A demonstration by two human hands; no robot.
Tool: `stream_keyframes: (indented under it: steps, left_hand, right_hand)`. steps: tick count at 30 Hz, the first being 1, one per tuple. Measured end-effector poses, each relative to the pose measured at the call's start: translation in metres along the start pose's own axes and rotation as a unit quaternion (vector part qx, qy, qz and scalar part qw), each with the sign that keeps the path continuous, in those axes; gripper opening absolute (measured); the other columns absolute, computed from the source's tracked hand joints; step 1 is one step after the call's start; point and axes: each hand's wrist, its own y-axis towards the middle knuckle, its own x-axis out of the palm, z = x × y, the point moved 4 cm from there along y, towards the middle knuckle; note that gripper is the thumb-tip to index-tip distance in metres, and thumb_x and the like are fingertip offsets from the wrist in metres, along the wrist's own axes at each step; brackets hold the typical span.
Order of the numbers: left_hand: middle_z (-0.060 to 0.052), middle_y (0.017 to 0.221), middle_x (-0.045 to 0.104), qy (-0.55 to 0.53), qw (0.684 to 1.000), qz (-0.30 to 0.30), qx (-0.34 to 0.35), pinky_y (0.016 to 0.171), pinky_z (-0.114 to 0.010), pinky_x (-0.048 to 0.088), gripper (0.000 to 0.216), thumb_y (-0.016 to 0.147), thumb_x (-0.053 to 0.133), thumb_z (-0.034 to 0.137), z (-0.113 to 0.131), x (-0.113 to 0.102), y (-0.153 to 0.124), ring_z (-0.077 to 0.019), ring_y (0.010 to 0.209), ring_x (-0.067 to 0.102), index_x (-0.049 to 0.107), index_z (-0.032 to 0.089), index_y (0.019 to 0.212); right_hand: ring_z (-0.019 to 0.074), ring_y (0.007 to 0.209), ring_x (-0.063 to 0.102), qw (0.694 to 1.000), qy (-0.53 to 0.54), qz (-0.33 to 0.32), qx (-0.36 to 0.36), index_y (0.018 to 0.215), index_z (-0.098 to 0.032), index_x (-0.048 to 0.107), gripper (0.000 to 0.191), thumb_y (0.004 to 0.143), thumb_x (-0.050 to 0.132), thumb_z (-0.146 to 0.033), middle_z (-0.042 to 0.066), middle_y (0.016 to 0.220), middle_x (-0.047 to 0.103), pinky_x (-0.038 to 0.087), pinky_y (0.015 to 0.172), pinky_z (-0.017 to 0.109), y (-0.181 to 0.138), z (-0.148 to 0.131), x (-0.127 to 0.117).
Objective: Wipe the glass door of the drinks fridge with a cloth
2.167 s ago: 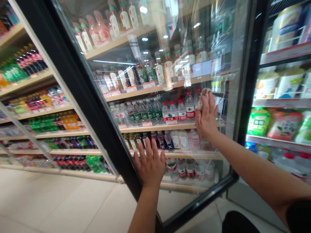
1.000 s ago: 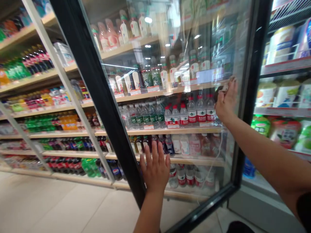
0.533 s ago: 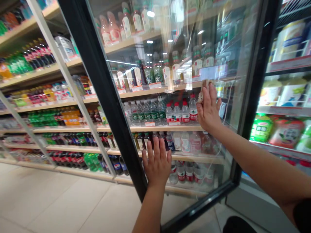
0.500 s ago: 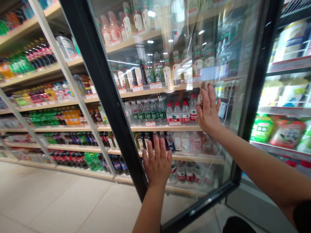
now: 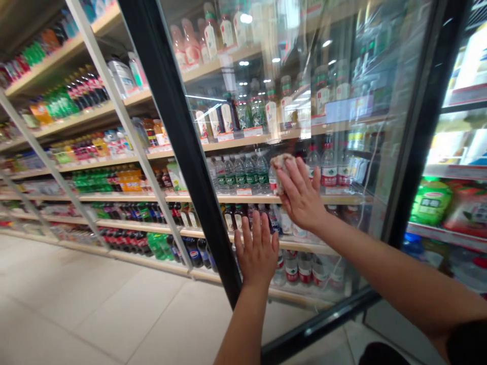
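Note:
A black-framed glass door (image 5: 175, 126) stands open in front of me. My left hand (image 5: 257, 253) lies flat on the lower glass near the frame's left side, fingers spread and holding nothing. Higher and to the right, my right hand (image 5: 302, 195) presses a crumpled, pale brownish cloth (image 5: 280, 163) against the pane. Part of the cloth is hidden under the palm and fingers. Through the glass, water bottles with green labels (image 5: 250, 175) and red-labelled bottles (image 5: 329, 167) show around the right hand.
Long shelves (image 5: 87, 197) of drinks run along the left and behind the glass. A lit cooler with a green package (image 5: 429, 202) is on the right. Pale floor tiles (image 5: 95, 304) stretch below. The door's black bottom rail (image 5: 319, 324) crosses low in front.
My right hand has slid the cloth left and slightly down across the glass. My left hand keeps its place on the pane. The view has shifted a little to the left.

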Motion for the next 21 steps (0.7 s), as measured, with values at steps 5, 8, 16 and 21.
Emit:
stream_keyframes:
  steps: [5,8,16,21]
  left_hand:
    - [-0.014,0.151,0.043,-0.008,1.0,0.004,-0.002,0.122,-0.054,0.019,0.069,0.093,0.057,0.034,0.0,0.001,0.0,-0.0292,0.148,0.023,0.027,0.019,0.153]
    - [-0.016,0.152,0.041,-0.008,1.0,0.01,0.001,0.121,-0.054,0.022,0.07,0.093,0.058,0.034,0.0,0.001,-0.001,-0.0306,0.148,0.024,0.026,0.018,0.154]
    - [-0.022,0.163,0.006,-0.135,0.983,0.098,0.078,0.116,-0.051,0.032,0.073,0.092,0.042,0.02,-0.005,-0.018,-0.006,-0.0334,0.148,0.021,0.007,0.009,0.155]
    - [-0.02,0.159,0.025,-0.202,0.977,0.018,0.067,0.115,-0.055,0.031,0.063,0.098,0.028,0.031,0.008,-0.027,0.008,-0.0343,0.149,0.017,0.011,0.013,0.156]
  right_hand:
    - [0.0228,0.153,0.014,0.998,0.027,-0.035,-0.039,0.155,-0.039,-0.009,0.074,0.099,0.039,-0.029,-0.005,0.164,0.023,-0.007,0.124,0.058,0.009,-0.022,0.001]
    - [0.0192,0.153,0.011,0.997,0.031,-0.039,-0.05,0.155,-0.036,-0.01,0.071,0.1,0.034,-0.026,-0.004,0.164,0.02,-0.01,0.124,0.054,0.029,-0.034,-0.004]
    - [0.0146,0.152,0.017,0.98,0.128,-0.076,-0.129,0.157,-0.024,-0.006,0.07,0.1,0.034,-0.023,0.002,0.16,0.032,0.006,0.127,0.046,-0.011,-0.072,0.007]
    - [0.0142,0.15,0.025,0.963,0.218,-0.095,-0.126,0.155,-0.016,-0.015,0.078,0.097,0.036,-0.027,0.009,0.161,0.029,0.013,0.126,0.045,-0.014,-0.052,-0.011]
